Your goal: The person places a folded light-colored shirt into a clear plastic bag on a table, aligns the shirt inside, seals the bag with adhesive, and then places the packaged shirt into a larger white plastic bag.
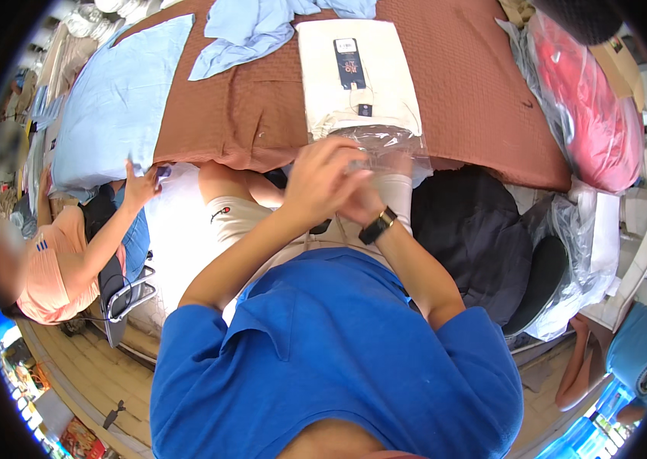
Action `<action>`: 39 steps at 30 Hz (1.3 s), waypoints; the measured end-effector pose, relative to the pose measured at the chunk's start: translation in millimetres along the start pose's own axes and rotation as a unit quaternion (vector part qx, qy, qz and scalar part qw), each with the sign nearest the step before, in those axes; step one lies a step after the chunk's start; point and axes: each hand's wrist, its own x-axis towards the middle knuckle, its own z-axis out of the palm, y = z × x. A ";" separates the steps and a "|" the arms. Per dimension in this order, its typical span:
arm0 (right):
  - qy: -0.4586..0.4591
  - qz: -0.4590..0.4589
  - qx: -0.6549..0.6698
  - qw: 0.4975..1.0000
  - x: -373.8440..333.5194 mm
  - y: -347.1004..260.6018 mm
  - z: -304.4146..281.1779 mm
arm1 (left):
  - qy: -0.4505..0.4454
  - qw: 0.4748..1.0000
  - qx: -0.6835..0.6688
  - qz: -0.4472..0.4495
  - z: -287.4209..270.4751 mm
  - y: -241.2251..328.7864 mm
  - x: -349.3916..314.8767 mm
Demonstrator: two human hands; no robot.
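A folded cream garment (385, 65) lies flat in a clear plastic bag (396, 141), with a dark hang tag (349, 65) on top. The bag's loose end hangs toward me over the cloth's near edge. My hands meet just at that end, one over the other. My left hand (325, 172) has its fingers bent and drawn together; what is in them, if anything, is hidden. Underneath it, my right hand (362, 203) wears a black watch (378, 225) on the wrist, and its fingers are mostly covered by the left hand.
Brown textured cloth (247, 115) covers the work surface. Light blue fabric (121, 99) lies at left, more blue cloth (243, 34) at the back. Pink bagged goods (587, 107) stand at right, a black bundle (469, 237) beside my legs. A seated person (63, 264) works at left.
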 end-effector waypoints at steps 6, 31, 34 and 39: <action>-0.013 0.099 -0.477 0.873 -70.8 -1.1 33.8 | 0.139 0.920 -0.189 -0.313 -36.0 -81.1 -24.6; 0.099 -0.450 -0.791 0.403 -20.0 -3.0 11.2 | 0.052 0.992 0.085 0.080 -7.2 -39.2 -11.1; 0.086 -0.442 -0.805 0.386 -14.6 -8.3 21.7 | 0.090 0.989 0.081 0.083 -9.6 -29.3 -7.2; 0.126 -0.456 -0.814 0.335 4.5 -23.8 36.2 | 0.098 0.991 0.048 0.076 -6.2 -25.4 -20.4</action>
